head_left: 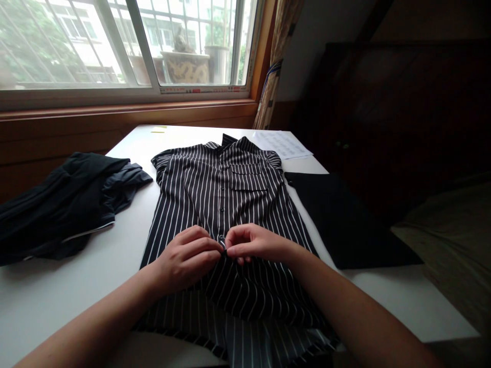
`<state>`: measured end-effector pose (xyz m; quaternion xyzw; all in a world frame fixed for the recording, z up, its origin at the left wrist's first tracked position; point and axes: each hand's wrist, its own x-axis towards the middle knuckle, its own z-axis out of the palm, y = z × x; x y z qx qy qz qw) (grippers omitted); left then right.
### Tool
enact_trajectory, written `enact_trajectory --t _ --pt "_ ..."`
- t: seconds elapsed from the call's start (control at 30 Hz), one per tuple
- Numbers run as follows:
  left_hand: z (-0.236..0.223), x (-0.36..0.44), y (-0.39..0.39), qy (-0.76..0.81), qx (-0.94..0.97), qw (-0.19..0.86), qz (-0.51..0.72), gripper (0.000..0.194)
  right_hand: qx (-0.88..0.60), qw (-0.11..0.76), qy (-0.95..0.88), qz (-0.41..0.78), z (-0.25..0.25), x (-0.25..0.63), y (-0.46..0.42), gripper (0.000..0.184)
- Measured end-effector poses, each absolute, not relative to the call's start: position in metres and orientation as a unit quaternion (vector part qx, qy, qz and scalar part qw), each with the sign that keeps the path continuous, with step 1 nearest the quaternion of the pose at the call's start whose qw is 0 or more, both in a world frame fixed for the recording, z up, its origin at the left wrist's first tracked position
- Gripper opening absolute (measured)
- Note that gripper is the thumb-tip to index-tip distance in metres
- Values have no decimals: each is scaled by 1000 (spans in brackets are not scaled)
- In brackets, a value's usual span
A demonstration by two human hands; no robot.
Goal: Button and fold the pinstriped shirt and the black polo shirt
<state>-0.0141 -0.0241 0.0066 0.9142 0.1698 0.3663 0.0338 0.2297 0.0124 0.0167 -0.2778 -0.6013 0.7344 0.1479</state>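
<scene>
A black shirt with white stripes (195, 191) lies face up on the white table, its collar toward the window and its hem at the near edge. My left hand (190, 255) and my right hand (257, 244) meet at the front placket, low on the shirt. Both pinch the fabric there, fingertips almost touching, just below a small button (221, 237). Whether another button sits between the fingertips is hidden. Above them, the placket runs closed up to the collar, with more buttons along it. Below the hands, the front edges part and the hem hangs in folds.
Dark crumpled clothing (65, 199) lies at the left of the white table (126, 240). A folded black cloth (345, 220) is at the right. Printed sheets (284, 144) rest at the far right corner, and a small yellow-edged piece (158, 130) lies at the back.
</scene>
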Motion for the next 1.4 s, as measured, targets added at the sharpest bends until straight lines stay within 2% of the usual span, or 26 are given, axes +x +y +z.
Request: enact_trajectory --t 0.97,1.4 --pt "11 -15 -24 159 916 22 368 17 -279 148 -616 721 17 230 13 26" --pt "8 -17 -21 184 907 64 374 26 -290 168 -616 713 17 231 15 28"
